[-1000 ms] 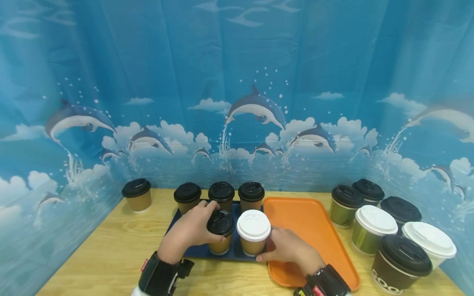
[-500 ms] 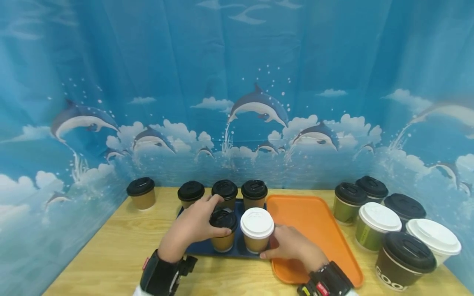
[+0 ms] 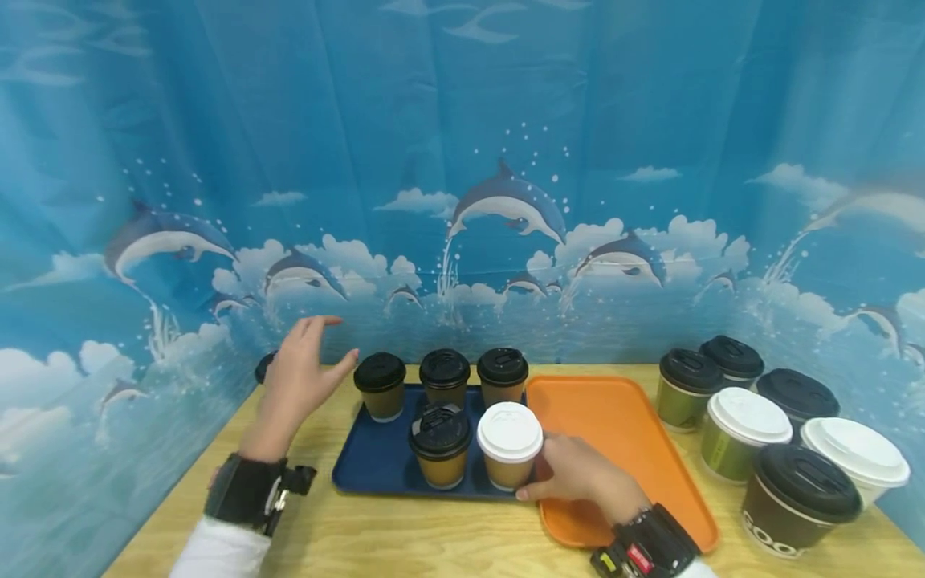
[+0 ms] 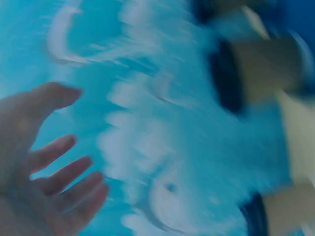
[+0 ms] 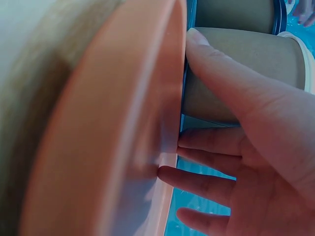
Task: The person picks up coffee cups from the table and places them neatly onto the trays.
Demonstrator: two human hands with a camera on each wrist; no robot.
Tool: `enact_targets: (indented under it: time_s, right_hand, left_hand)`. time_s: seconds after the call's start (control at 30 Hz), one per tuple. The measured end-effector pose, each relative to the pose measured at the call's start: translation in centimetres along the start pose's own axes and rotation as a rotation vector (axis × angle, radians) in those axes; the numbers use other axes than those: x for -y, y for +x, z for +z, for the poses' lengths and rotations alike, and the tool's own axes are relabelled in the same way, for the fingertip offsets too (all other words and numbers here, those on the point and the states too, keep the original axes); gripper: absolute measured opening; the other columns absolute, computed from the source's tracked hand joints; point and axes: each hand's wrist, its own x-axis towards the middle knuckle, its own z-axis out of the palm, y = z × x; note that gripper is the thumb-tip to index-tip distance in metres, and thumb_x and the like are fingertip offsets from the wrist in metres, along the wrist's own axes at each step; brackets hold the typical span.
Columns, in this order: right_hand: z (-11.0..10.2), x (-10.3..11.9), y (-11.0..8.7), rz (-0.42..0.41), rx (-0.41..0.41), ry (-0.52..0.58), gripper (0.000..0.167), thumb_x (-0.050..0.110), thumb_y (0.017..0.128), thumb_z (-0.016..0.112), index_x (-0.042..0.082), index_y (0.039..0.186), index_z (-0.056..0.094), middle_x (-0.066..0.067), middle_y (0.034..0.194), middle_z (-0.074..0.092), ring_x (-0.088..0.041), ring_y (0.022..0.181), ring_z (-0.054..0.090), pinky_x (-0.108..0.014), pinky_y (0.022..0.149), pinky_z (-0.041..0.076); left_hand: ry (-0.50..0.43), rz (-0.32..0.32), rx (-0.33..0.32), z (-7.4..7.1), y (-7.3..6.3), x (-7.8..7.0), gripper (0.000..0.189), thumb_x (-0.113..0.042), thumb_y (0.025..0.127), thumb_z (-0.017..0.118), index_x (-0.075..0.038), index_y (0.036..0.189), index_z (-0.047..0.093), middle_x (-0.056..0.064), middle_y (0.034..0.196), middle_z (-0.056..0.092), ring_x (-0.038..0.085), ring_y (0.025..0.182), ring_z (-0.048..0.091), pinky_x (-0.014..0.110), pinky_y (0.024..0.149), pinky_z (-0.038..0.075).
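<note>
"At ten o'clock from the blue tray [image 3: 379, 470], what was the left hand [image 3: 299, 381] doing?"

"Hanging in the air, thumb and fingers wide apart, nothing between them. It had just come off the front cup [image 3: 439, 466], which stood upright at the tray's six o'clock, so that one was probably settled."

"And the right hand [image 3: 574, 474]?"

"At four o'clock from the white-lidded cup [image 3: 509, 466], across the orange tray [image 3: 600, 417], thumb and fingers parted. Whether it touched the cup was hard to tell."

"What did the blue tray bear?"

"Five cups: those two, plus three back cups [image 3: 444, 376] towards twelve. A lone cup [image 3: 264, 368] showed behind the left hand; six side cups [image 3: 747, 417] stood beyond the orange tray, at three. What was inside any cup did not show."
</note>
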Motion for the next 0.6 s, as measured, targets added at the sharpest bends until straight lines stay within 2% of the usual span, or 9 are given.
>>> enact_targets:
  time_s: [0.07,0.13,0.23,0.3,0.43,0.6]
  right_hand:
    - [0.1,0.0,0.0,0.005,0.0,-0.001,0.081,0.041,0.072,0.091,0.004,0.136,0.058,-0.011,0.126,0.066,-0.028,0.11,0.063,-0.054,0.097,0.05]
    - [0.1,0.0,0.0,0.001,0.001,0.007,0.08,0.041,0.072,0.091,0.004,0.135,0.058,-0.01,0.126,0.067,-0.028,0.11,0.063,-0.054,0.097,0.05]
    - [0.1,-0.1,-0.1,-0.011,0.008,0.025,0.079,0.04,0.073,0.091,0.005,0.136,0.058,-0.01,0.126,0.067,-0.028,0.11,0.063,-0.054,0.097,0.049]
    - [0.1,0.0,-0.1,-0.02,0.009,0.029,0.079,0.041,0.074,0.091,0.005,0.137,0.057,-0.01,0.127,0.066,-0.029,0.112,0.063,-0.055,0.099,0.048]
    - [0.0,0.0,-0.1,-0.021,0.007,0.027,0.08,0.042,0.074,0.09,0.006,0.137,0.057,-0.01,0.128,0.066,-0.029,0.113,0.063,-0.055,0.099,0.048]
    - [-0.1,0.1,0.0,-0.017,0.008,0.01,0.078,0.042,0.074,0.09,0.007,0.136,0.058,-0.008,0.126,0.067,-0.028,0.112,0.063,-0.053,0.098,0.049]
  left_hand:
    - [0.035,-0.023,0.008,0.6,0.8,2.4,0.06,-0.028,0.091,0.076,0.002,0.138,0.052,0.032,0.134,0.051,0.05,0.116,0.054,0.061,0.084,0.051]
    - [0.059,-0.049,0.045,1.3,1.3,5.0,0.068,-0.029,0.09,0.077,0.006,0.141,0.048,0.035,0.135,0.048,0.054,0.12,0.05,0.064,0.087,0.049]
    - [0.062,-0.113,0.12,2.4,1.4,8.3,0.079,-0.03,0.089,0.079,0.01,0.146,0.041,0.04,0.138,0.041,0.059,0.125,0.042,0.069,0.093,0.044]
    - [0.055,-0.157,0.143,3.0,1.2,10.0,0.084,-0.031,0.087,0.08,0.012,0.147,0.039,0.042,0.139,0.039,0.061,0.126,0.038,0.071,0.094,0.042]
    - [0.048,-0.224,0.176,3.9,1.0,12.1,0.089,-0.034,0.087,0.079,0.017,0.146,0.035,0.048,0.137,0.035,0.064,0.124,0.036,0.073,0.094,0.041]
    - [0.02,-0.328,0.233,4.6,0.9,13.5,0.094,-0.038,0.091,0.073,0.023,0.146,0.026,0.053,0.137,0.028,0.068,0.123,0.033,0.074,0.095,0.038]
